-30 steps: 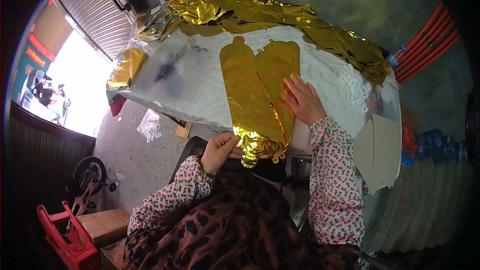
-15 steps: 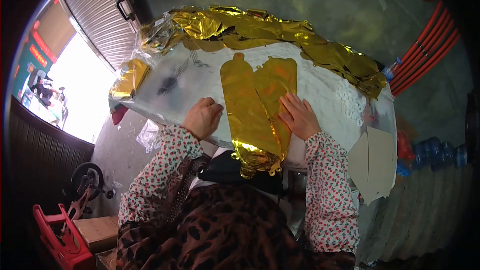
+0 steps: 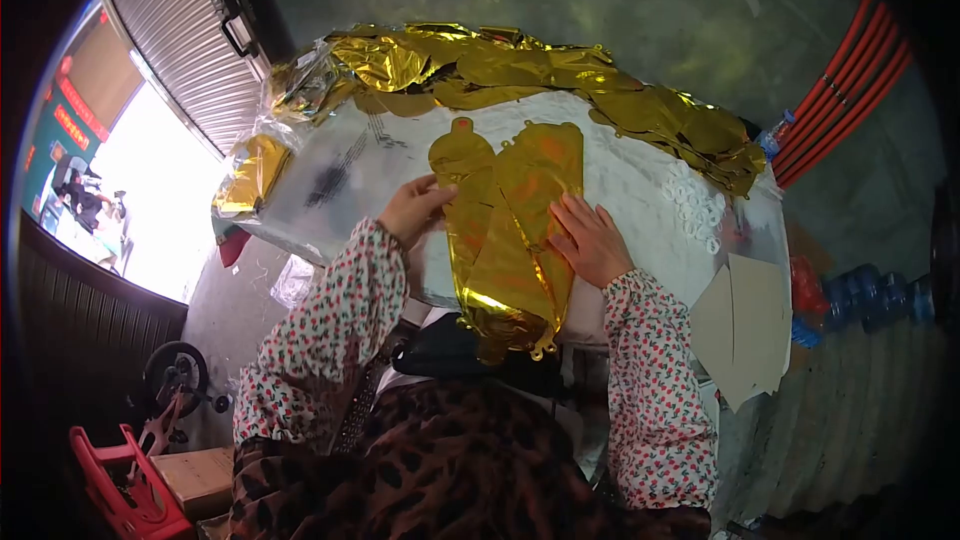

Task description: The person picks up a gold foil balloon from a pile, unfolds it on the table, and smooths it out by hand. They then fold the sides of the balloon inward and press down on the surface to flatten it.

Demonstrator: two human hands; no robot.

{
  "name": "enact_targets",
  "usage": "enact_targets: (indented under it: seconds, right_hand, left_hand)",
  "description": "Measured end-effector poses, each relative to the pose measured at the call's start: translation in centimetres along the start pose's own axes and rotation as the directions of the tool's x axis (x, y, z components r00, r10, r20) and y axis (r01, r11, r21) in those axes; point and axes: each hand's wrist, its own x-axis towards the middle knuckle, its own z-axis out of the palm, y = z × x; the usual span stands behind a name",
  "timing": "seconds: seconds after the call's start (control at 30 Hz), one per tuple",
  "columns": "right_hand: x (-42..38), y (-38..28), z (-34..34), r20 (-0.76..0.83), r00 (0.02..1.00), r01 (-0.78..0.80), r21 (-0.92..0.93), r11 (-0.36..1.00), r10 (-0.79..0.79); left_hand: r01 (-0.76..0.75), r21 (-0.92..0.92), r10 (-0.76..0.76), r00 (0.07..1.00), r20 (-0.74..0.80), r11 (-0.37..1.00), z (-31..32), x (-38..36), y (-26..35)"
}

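Observation:
Two flat gold foil balloons (image 3: pixel 505 225) lie side by side on the white-covered table, their lower ends crumpled and hanging over its near edge. My left hand (image 3: pixel 415 210) is at the left balloon's edge, thumb and fingers pinched together on the foil. Resting on the right balloon's right side is my right hand (image 3: pixel 590 240), its fingers stretched out flat. A small tab with a red mark (image 3: pixel 462 125) tops the left balloon.
More gold foil (image 3: pixel 560 70) is heaped along the table's far edge. Small white rings (image 3: pixel 695 205) lie to the right, near grey cardboard sheets (image 3: pixel 740 330). At left, clear plastic wraps a gold foil packet (image 3: pixel 255 175). A red stool (image 3: pixel 130 485) stands on the floor.
My left hand has moved up and closed on the left balloon's edge. That balloon's upper part has shifted left and creased. My right hand still lies on the right one.

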Motion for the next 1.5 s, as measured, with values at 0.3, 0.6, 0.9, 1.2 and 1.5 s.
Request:
enact_targets:
  seconds: [0.3, 0.6, 0.9, 1.2, 1.5]
  right_hand:
    - [0.1, 0.1, 0.2, -0.034, 0.999, 0.003, 0.035, 0.999, -0.002]
    - [-0.1, 0.0, 0.2, -0.038, 0.999, 0.017, 0.025, 1.000, -0.016]
    - [0.0, -0.4, -0.2, -0.010, 1.000, -0.015, 0.033, 0.999, 0.015]
    - [-0.1, 0.0, 0.4, -0.041, 0.999, 0.001, 0.035, 0.999, 0.000]
    - [-0.1, 0.0, 0.2, -0.026, 1.000, -0.008, 0.039, 0.999, 0.009]
  left_hand:
    - [-0.171, 0.952, 0.462, 0.886, 0.037, 0.252, 0.1, 5.9, -0.2]
    - [-0.076, 0.925, 0.358, 0.931, -0.067, 0.372, 0.7, 9.9, 2.0]
    - [-0.331, 0.702, -0.056, 0.883, 0.466, 0.631, 7.1, 5.9, 4.7]
    - [-0.295, 0.822, 0.121, 0.955, 0.272, 0.486, 1.9, 4.7, 0.8]
    - [-0.387, 0.852, 0.489, 0.853, 0.185, 0.353, 5.6, 3.1, -0.5]
